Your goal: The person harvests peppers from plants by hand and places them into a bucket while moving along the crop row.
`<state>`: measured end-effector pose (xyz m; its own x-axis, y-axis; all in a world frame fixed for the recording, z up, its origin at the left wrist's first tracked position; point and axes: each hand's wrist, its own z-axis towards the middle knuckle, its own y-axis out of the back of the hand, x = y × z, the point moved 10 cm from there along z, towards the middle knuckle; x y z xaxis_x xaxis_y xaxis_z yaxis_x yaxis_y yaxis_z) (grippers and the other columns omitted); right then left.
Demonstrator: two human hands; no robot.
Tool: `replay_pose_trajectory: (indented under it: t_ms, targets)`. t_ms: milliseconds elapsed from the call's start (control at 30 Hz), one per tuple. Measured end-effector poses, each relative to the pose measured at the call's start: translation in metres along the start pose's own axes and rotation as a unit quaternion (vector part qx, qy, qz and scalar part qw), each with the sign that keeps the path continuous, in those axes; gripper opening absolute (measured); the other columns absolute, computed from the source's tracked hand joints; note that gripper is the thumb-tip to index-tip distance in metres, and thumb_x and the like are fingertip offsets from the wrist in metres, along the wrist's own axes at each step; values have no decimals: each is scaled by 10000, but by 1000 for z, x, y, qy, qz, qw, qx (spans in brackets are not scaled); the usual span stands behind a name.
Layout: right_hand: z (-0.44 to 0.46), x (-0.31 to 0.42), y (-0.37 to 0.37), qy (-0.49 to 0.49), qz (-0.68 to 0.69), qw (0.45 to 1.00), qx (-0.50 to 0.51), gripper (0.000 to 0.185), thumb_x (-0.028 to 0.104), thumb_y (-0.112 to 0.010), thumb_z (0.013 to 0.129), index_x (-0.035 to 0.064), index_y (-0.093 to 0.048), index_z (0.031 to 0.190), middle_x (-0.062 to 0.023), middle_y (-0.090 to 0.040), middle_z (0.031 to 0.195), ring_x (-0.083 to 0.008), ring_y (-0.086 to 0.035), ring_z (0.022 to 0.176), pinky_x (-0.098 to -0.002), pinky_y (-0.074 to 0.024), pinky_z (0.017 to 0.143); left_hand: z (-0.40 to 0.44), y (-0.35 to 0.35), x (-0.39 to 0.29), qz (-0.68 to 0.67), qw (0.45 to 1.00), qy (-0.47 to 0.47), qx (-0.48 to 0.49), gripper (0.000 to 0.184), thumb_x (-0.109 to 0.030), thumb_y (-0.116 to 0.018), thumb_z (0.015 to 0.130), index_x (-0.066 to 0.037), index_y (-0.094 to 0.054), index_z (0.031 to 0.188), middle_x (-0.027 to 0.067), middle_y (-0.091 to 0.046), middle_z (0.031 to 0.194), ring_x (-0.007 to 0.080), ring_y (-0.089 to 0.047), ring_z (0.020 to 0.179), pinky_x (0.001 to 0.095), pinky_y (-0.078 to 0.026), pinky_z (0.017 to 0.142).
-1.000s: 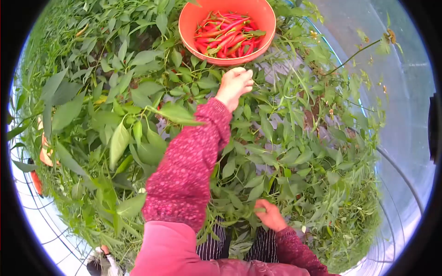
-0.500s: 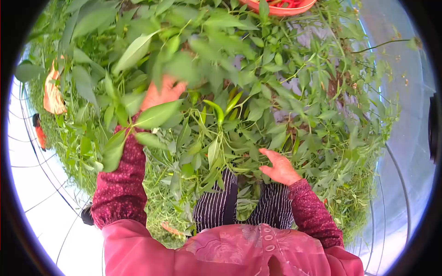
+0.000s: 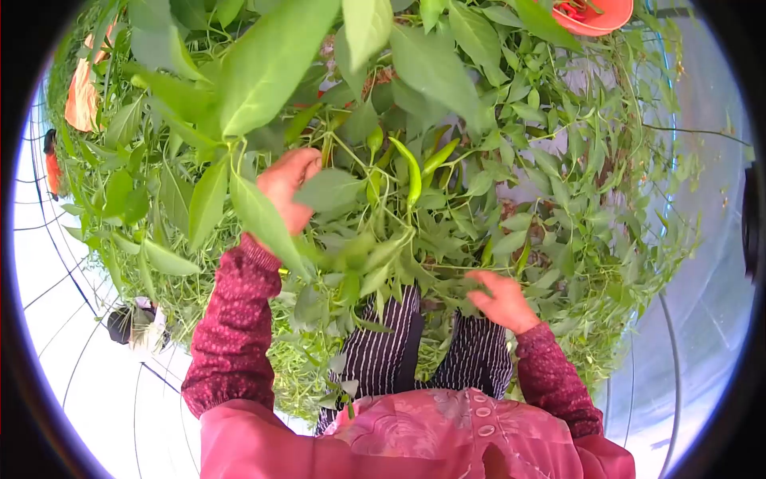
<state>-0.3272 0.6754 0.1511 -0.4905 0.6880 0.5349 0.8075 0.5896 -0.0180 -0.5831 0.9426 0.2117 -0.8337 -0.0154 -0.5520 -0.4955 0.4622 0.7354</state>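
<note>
Among the leaves of a pepper plant (image 3: 275, 64), my left hand (image 3: 289, 188) has its fingers curled closed beside a branch. A leaf covers part of it, so what it grips, if anything, is hidden. Green chili peppers (image 3: 413, 172) hang just right of this hand, attached to their stems. My right hand (image 3: 503, 302) is lower down at the right, in front of my striped trousers. Its fingers are loosely apart at the edge of the foliage, with nothing seen in them.
An orange-red basket (image 3: 602, 17) with red peppers stands at the top right. Dense plants surround me. Pale plastic sheeting (image 3: 706, 279) rises along the right side. Orange cloth (image 3: 81, 96) shows at the far left, and a dark and white object (image 3: 140, 326) lies lower left.
My left hand's fingers have curled closed and it sits lower among the leaves. My right hand's fingers are less spread. The view has shifted, with the basket now farther right.
</note>
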Motion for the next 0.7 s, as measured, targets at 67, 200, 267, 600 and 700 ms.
replay_pose_trajectory:
  t_ms: [67,200,267,600,700]
  targets:
    - [6,31,54,35,224,963,-146,308,75,-605,854,46,-571,1159,-73,-660,996,-129,-612,928,-281,-487,827,2,1,34,-129,985,113,-2,183,-43,-600,813,-51,-640,991,86,-641,813,212,-622,735,285,-497,696]
    - [45,148,129,202,195,933,-227,340,39,-591,847,33,-535,1182,-85,-637,1074,-155,-598,997,-298,-470,872,19,19,47,-240,952,161,-97,262,-216,-587,889,1,-615,1034,93,-644,924,166,-582,811,291,-465,727]
    - [73,199,119,236,107,947,-192,495,126,-652,806,42,-486,1264,-117,-565,1222,-213,-521,1150,-332,-400,985,28,28,41,-174,975,97,-100,258,-118,-558,893,-20,-585,1130,83,-625,990,134,-582,863,249,-479,693]
    - [127,221,-35,312,-13,947,-76,544,59,-557,768,83,-442,1299,-169,-439,1338,-352,-532,1115,-416,-445,937,76,26,-1,-151,980,128,31,288,-235,-518,943,-15,-596,1113,74,-636,967,126,-602,903,263,-483,778]
    - [125,215,-39,314,-38,946,-66,461,59,-531,782,74,-512,1243,-140,-472,1322,-327,-533,1117,-410,-436,926,113,7,60,179,981,1,74,306,-202,-513,921,-15,-580,1153,79,-628,1049,198,-568,1012,286,-420,898]
